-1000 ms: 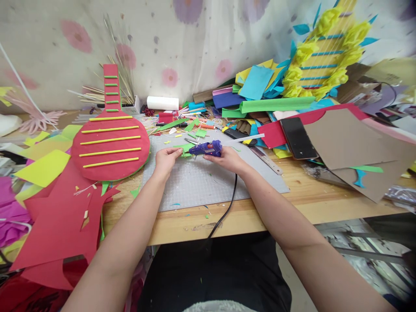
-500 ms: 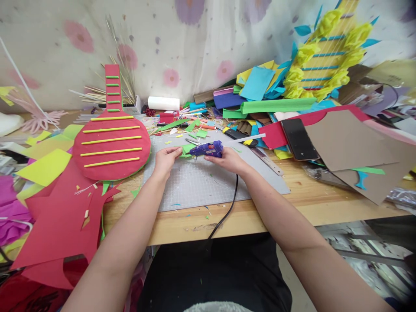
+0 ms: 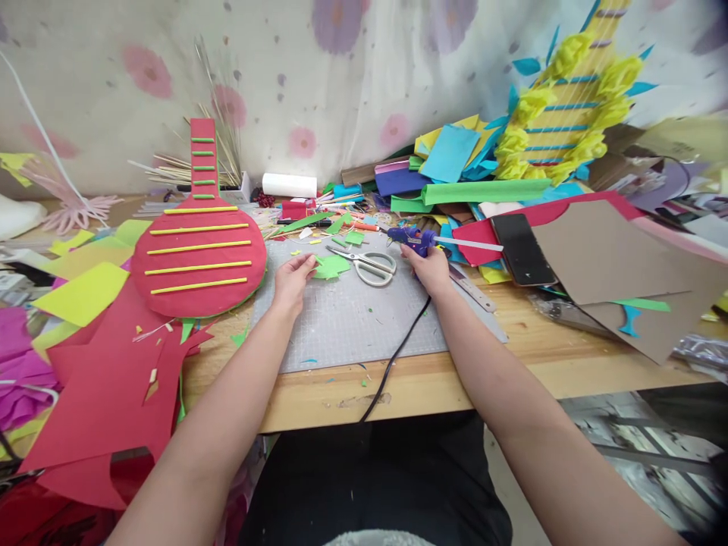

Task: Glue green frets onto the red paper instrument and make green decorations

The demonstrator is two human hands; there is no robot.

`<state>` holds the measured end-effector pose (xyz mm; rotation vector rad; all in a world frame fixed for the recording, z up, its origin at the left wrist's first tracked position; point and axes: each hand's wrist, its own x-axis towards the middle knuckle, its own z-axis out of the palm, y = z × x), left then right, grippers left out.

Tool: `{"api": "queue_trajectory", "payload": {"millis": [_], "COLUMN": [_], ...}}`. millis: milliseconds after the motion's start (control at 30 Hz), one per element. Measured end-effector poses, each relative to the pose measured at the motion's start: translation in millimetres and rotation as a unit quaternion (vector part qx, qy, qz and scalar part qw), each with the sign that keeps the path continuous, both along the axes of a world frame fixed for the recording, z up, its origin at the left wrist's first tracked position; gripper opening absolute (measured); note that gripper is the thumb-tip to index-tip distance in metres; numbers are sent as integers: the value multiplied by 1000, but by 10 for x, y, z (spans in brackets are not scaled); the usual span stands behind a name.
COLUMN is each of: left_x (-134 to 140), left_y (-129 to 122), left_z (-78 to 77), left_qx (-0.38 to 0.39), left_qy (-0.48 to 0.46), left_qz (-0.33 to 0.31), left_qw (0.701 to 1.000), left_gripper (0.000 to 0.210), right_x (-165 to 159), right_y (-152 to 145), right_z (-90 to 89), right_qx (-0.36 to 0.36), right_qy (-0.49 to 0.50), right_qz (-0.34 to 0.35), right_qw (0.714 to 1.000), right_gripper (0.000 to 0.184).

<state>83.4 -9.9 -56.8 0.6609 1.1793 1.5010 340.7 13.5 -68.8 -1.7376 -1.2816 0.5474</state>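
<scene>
In the head view, the only one, the relation that counts is the gap between the hands. The left hand [image 3: 293, 287] pinches, thumb against forefinger, the near-left edge of a green piece [image 3: 333, 266], which lies directly to that hand's right, low over the gridded cutting mat [image 3: 353, 334]. The piece is flat, matt and raggedly cut, like thin foam or stiff paper; its longer side runs roughly left to right. The left hand is much the nearer to it. The right hand [image 3: 429, 271] is well apart, its fingers wrapped around the purple glue gun [image 3: 414, 240].

The glue gun's long axis runs sideways: the nozzle points left from the right hand, beyond the green piece's level, and a smooth, translucent white glue stick [image 3: 472, 243] juts out to the hand's right. A black cord [image 3: 392, 364] curves from beneath the same hand toward the body.

Between the hands lie scissors [image 3: 372, 267], their pale looped handles toward the right hand and their metal blades toward the left, just behind the green piece. A flat metal ruler [image 3: 471, 288] rests slantwise to the right hand's right. Left of the left hand stands a round-bodied red shape with a neck [image 3: 199, 262], its matt face crossed by slim, raised yellow rods.
</scene>
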Motion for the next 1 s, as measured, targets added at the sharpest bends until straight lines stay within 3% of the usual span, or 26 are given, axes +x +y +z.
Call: {"api": "queue_trajectory", "payload": {"millis": [233, 367, 433, 467, 533, 600, 667, 800, 1000], "left_x": [37, 39, 39, 40, 45, 56, 67, 68, 41], "left_y": [15, -6, -22, -28, -40, -49, -56, -65, -51], "left_z": [-46, -14, 7, 15, 25, 27, 27, 31, 22], "left_qx": [27, 24, 18, 16, 12, 14, 23, 42, 44], "left_qy": [2, -18, -32, -39, -48, -53, -57, -77, -64], "left_qz": [29, 26, 20, 16, 6, -10, -27, -49, -44], "left_qw": [999, 999, 999, 999, 999, 998, 998, 995, 996], "left_gripper": [17, 18, 17, 17, 17, 16, 15, 15, 16], "right_x": [-77, 30, 71, 61, -48, -278, -586, -1150, -1384], "right_y": [10, -167, -296, -352, -420, -413, -344, -170, -152], "right_z": [61, 314, 498, 583, 700, 712, 630, 390, 250], "right_qx": [-59, -66, -122, -157, -168, -127, -79, -60, -4], "right_qy": [-124, -299, -326, -314, -260, -163, -62, 65, 46], "right_qz": [18, 12, 18, 45, 170, 296, 357, 379, 316], "right_qw": [990, 952, 937, 935, 935, 933, 929, 921, 948], "right_gripper": [48, 58, 53, 48, 42, 36, 31, 37, 17]}}
